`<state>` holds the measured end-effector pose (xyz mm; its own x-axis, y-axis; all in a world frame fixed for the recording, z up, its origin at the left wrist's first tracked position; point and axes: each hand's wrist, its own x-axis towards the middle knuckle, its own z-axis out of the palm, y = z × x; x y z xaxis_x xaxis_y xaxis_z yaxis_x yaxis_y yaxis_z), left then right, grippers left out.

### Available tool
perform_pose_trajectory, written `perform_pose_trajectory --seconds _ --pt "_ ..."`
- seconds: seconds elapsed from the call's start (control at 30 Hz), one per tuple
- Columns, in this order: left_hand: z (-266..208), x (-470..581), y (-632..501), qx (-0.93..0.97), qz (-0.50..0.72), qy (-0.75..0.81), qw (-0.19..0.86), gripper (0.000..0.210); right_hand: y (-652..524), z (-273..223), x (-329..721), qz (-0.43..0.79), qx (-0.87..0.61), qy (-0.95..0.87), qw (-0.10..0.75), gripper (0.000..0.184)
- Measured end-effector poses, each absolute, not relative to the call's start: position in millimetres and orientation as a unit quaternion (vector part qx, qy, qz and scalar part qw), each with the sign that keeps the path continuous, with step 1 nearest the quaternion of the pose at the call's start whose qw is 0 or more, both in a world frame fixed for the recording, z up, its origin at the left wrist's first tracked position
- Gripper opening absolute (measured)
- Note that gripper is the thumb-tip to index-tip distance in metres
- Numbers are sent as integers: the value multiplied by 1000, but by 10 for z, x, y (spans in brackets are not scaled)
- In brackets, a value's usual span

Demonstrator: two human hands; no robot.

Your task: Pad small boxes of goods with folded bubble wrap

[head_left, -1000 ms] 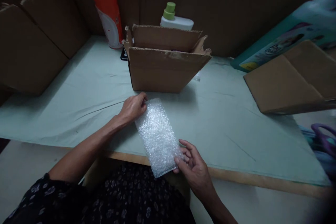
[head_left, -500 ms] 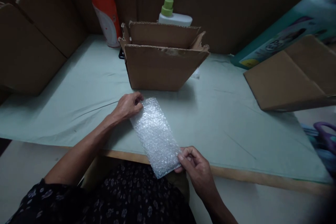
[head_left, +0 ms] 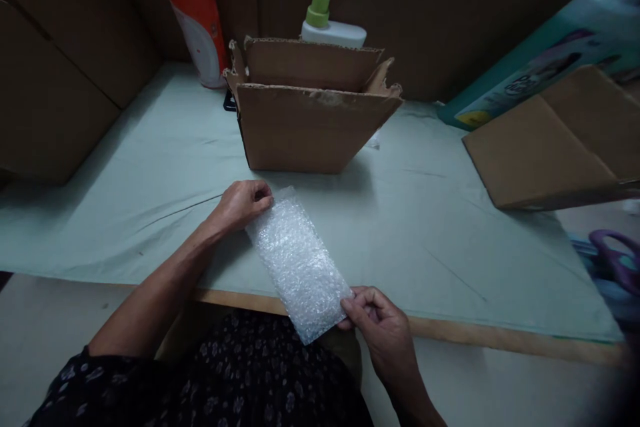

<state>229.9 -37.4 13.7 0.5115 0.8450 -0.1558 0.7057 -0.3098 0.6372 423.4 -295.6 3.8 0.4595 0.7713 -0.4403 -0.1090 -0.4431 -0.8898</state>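
Note:
A flat rectangular bubble wrap pouch (head_left: 303, 263) lies slanted across the front edge of the cloth-covered table, its near end sticking out over my lap. My left hand (head_left: 245, 201) pinches the far left corner between thumb and fingers. At the near right corner my right hand (head_left: 377, 323) grips the pouch, thumb on top and fingers beneath. Whether anything is inside the pouch I cannot tell. Just beyond it stands an open cardboard box (head_left: 310, 130) with its torn flaps up; the inside is mostly hidden.
Behind the box are a white bottle with a green cap (head_left: 333, 33) and an orange-and-white bottle (head_left: 197, 20). A large cardboard box (head_left: 60, 93) stands left. On the right, another box (head_left: 545, 147) sits before a teal bottle (head_left: 530, 67). Purple-handled scissors (head_left: 617, 260) lie far right.
The near end of the pouch and my right hand have shifted slightly right and toward me. My left hand keeps its hold on the far corner. The view has moved a little.

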Motion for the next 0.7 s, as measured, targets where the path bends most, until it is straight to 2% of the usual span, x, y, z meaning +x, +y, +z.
perform_pose_trajectory --seconds 0.33,0.5,0.53,0.6,0.7 --pt "109 2165 -274 798 110 506 308 10 -3011 -4 4248 408 -742 -273 457 47" --pt "73 2084 -254 821 119 500 249 14 -3061 -42 4264 452 -721 -232 470 36" --pt "84 2060 -302 827 141 494 228 21 -3065 -42 4269 466 -715 -222 472 38" --pt "138 1999 -494 846 197 460 184 33 -3062 -31 4287 492 -703 -217 466 55" --pt "239 1892 -999 897 242 332 161 33 -3014 7 4334 516 -702 -238 428 81"
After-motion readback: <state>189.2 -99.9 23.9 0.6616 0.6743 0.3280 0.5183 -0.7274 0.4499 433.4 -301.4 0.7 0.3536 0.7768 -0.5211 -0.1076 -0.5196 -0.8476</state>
